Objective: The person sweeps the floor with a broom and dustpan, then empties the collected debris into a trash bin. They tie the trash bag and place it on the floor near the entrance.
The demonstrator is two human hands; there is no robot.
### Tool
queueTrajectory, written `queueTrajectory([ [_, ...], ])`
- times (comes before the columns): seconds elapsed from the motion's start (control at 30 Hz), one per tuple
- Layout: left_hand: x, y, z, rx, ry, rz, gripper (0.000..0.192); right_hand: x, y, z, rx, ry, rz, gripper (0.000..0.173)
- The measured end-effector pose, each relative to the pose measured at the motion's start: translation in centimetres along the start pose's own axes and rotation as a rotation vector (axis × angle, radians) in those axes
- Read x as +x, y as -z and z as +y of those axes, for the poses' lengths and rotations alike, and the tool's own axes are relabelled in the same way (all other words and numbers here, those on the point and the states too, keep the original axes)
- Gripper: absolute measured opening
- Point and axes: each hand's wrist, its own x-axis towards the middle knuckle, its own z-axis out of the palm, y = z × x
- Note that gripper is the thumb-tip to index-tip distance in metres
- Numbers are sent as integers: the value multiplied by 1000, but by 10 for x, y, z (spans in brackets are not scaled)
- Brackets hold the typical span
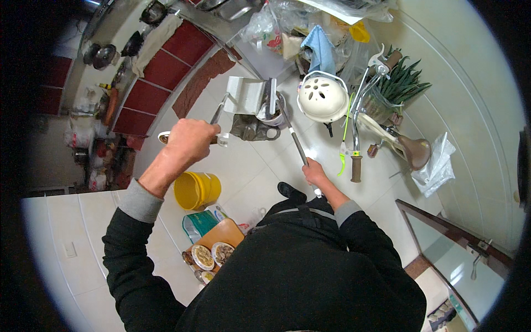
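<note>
My left hand (186, 141) is closed around the long handle of a white dustpan (247, 95). The pan, with a comb-toothed edge, is held tilted beside a small waste bin (277, 118). Below, my right hand (316, 171) grips the grey stick of a broom (296, 141). The broom's narrow head (272, 97) is over the bin, close to the pan's right side. What lies inside the bin is mostly hidden by the pan and broom head. A dark plastic bag (253, 128) lies on the floor in front of the bin.
Right of the broom are a cream helmet (321, 97) and a bicycle with handlebars (355, 124) and brown saddle (416, 152). A yellow bucket (197, 190) and a low wooden table (224, 232) with bowls stand at lower left. A framed door (460, 249) is at right.
</note>
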Motion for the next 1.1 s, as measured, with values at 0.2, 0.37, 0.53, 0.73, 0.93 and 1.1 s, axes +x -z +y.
queueTrajectory([
  [0.2, -10, 7, -10, 24, 19, 13, 16, 5, 9, 9, -146, -39, 34, 23],
  [0.37, -16, 17, -17, 22, 92, -56, 22, -12, 17, -8, 88, -65, -13, 13],
  [0.53, -22, 19, -30, -18, 57, 60, 26, -56, 19, -30, 172, -32, -17, 11],
  [0.73, -20, 7, -38, -101, 127, 19, 28, -64, 9, -62, 488, -164, -87, 8],
  [0.93, -22, 6, -47, -216, 175, 39, 30, -22, -34, -90, 808, -127, -123, 9],
  [1.1, -28, 1, -57, -374, 272, 39, 34, 12, -88, -89, 740, -179, -131, 7],
])
